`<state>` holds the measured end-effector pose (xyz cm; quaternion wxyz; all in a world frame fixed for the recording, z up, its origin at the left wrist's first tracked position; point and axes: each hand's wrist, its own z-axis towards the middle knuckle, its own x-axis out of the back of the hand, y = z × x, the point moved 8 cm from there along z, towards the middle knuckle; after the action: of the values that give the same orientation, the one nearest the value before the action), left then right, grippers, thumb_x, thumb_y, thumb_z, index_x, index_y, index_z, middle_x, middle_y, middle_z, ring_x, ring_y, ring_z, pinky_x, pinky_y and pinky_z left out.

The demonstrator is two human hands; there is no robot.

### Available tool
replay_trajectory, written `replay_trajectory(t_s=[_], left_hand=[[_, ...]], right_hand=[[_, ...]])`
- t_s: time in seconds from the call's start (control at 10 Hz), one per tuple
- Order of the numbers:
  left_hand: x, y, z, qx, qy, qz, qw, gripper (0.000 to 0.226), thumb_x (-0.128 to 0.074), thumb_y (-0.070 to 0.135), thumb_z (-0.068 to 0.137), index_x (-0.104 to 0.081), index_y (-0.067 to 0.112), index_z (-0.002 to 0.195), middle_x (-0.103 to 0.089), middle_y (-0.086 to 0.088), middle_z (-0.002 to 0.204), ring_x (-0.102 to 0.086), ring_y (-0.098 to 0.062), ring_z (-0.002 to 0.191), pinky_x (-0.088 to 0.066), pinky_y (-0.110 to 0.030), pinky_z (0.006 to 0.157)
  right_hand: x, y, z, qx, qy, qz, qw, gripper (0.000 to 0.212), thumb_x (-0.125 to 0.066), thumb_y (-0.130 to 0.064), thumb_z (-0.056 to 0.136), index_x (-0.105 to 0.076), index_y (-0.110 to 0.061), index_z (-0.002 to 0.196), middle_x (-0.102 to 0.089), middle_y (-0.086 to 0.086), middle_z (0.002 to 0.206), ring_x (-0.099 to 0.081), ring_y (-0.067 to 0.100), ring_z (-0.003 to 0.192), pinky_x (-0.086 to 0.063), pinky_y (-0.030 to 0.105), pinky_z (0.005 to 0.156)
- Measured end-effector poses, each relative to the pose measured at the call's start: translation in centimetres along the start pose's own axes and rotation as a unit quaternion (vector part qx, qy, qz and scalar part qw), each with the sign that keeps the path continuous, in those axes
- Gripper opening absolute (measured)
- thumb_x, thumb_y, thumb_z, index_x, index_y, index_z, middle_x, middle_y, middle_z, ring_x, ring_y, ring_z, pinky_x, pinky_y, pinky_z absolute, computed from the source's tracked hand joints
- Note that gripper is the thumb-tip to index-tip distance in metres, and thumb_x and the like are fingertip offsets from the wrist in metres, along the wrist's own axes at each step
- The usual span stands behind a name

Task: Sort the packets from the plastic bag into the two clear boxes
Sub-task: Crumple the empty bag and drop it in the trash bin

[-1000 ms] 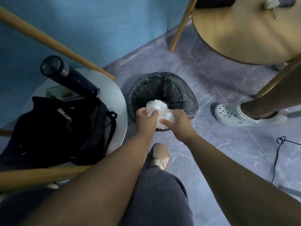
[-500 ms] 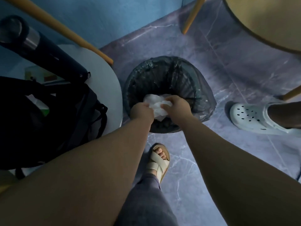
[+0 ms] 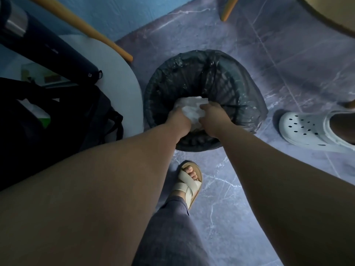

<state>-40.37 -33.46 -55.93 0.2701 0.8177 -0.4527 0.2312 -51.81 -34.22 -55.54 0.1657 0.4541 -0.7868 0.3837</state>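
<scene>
A grey-blue marbled tile floor (image 3: 288, 64) carries a round waste bin (image 3: 192, 73) lined with black plastic. Just nearer than the bin stands a foot in a beige cross-strap sandal (image 3: 189, 184). Right of the bin rests a white perforated clog (image 3: 303, 129). Beyond the bin a wooden leg (image 3: 227, 10) meets the tiles. Left of the bin, a white round counter (image 3: 119, 73) bears a black backpack (image 3: 57, 121) and a dark flask (image 3: 57, 52).

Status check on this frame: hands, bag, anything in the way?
Crumpled white plastic bag gripped by left hand and right hand. Held at mouth of black-lined bin. Nothing seen between bag and bin.
</scene>
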Motion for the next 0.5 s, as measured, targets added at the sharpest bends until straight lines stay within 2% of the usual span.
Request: replay_trajectory(t_s=[0.1, 0.2, 0.3, 0.5], left_hand=[[1.5, 0.0, -0.8, 0.006, 0.045, -0.061, 0.997, 0.056, -0.042, 0.008, 0.094, -0.019, 0.006, 0.145, -0.027, -0.019, 0.148, -0.031, -0.032, 0.134, -0.028, -0.035, 0.106], [2.7, 0.5, -1.6, -0.017, 0.039, -0.054, 0.998, 0.066, -0.044, 0.014, 0.095, -0.005, 0.006, 0.148, -0.015, -0.015, 0.152, -0.022, -0.028, 0.138, -0.025, -0.031, 0.109], [4.7, 0.9, -3.5, -0.04, 0.048, -0.084, 0.995, 0.057, -0.047, 0.013, 0.091, -0.026, 0.009, 0.144, -0.034, -0.014, 0.144, -0.039, -0.03, 0.128, -0.035, -0.036, 0.105], [9.4, 1.2, -9.9, -0.065, 0.068, -0.144, 0.985, 0.048, -0.048, 0.014, 0.094, -0.034, 0.008, 0.14, -0.034, -0.011, 0.146, -0.036, -0.025, 0.131, -0.029, -0.022, 0.1]], right_hand=[[1.6, -0.8, -0.8, 0.035, 0.05, 0.012, 0.998, 0.049, -0.049, -0.012, 0.092, -0.038, -0.015, 0.14, -0.018, 0.011, 0.151, -0.029, 0.03, 0.134, -0.031, 0.035, 0.108], [3.6, -1.3, -2.0, 0.036, 0.095, 0.028, 0.994, 0.046, -0.046, -0.014, 0.092, -0.041, -0.016, 0.138, -0.02, 0.01, 0.151, -0.03, 0.029, 0.133, -0.033, 0.036, 0.106], [5.3, -2.3, -3.7, 0.034, 0.12, 0.025, 0.992, 0.043, -0.047, -0.014, 0.093, -0.045, -0.015, 0.135, -0.023, 0.008, 0.149, -0.03, 0.028, 0.132, -0.032, 0.035, 0.105], [7.1, -6.6, -9.9, 0.094, 0.089, 0.043, 0.991, 0.038, -0.053, -0.017, 0.091, -0.051, -0.014, 0.129, -0.042, 0.01, 0.135, -0.051, 0.028, 0.114, -0.04, 0.033, 0.097]])
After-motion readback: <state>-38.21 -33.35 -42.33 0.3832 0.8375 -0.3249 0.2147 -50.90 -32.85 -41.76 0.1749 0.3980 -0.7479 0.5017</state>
